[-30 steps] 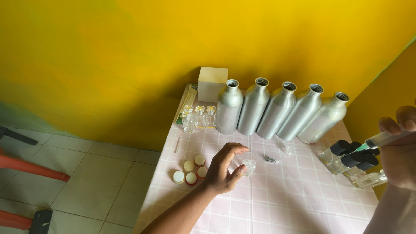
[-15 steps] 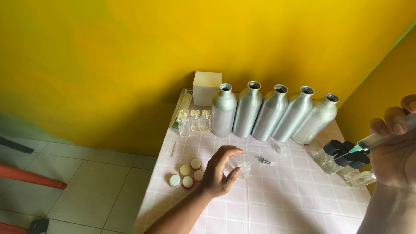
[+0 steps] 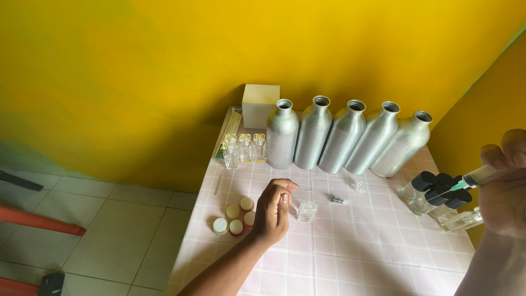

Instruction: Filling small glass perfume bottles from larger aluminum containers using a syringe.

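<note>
My left hand (image 3: 272, 211) rests on the pink tiled tabletop (image 3: 350, 252), fingers curled together, just left of a small clear glass bottle (image 3: 307, 210) that stands upright and free of the hand. My right hand (image 3: 507, 192) at the right edge grips a syringe (image 3: 481, 176) with a green hub, its tip pointing left over the black-capped bottles (image 3: 435, 192). A spray pump with a thin tube (image 3: 333, 198) lies just behind the small bottle.
Several open aluminium bottles (image 3: 329, 140) line the back, with a white box (image 3: 259, 105) and three small glass bottles (image 3: 244, 149) at their left. Several round caps (image 3: 236, 218) lie left of my hand. A clear bottle (image 3: 461, 220) lies near the right edge. Tiled floor lies to the left.
My left hand has let go of the small glass bottle, pulled back to the left and curled its fingers. My right hand still holds the syringe in about the same place.
</note>
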